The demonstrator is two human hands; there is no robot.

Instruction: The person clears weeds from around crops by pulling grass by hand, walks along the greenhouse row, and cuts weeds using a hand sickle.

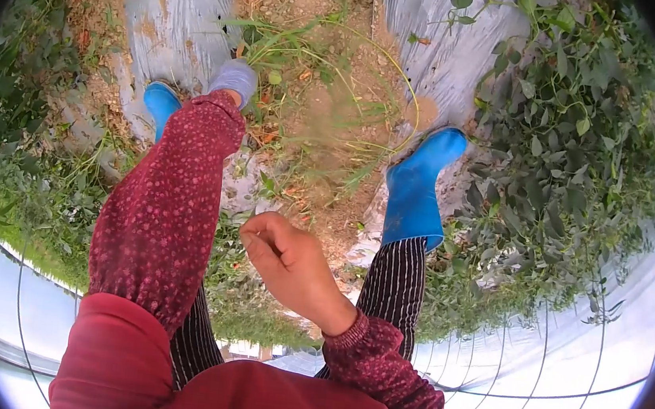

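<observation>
The widest area is taken by green leafy plants [551,124], by which both sides of the hands are bordered. Between them, brown soil [385,39] is seen ahead and to the right of the left hand [234,79]. By grey plastic sheeting [180,13] the ground is covered beyond that hand, and another strip is laid farther to the right. The patterned red sleeve [168,204] is stretched forward to the left hand. One blue boot [421,182] is placed ahead and to the right of the right hand [290,260]; the other is partly hidden, just left of the left hand. The grass [296,48] is found at the front of the left hand, its long axis directed to the right and slightly away from the body. By one thin yellowish stem [413,92] an arch is made, bent back toward the right boot. The left hand is gloved and its fingers are hidden, so whether the grass is gripped cannot be told. The bare right hand is loosely curled, partly open, with nothing seen held.
</observation>
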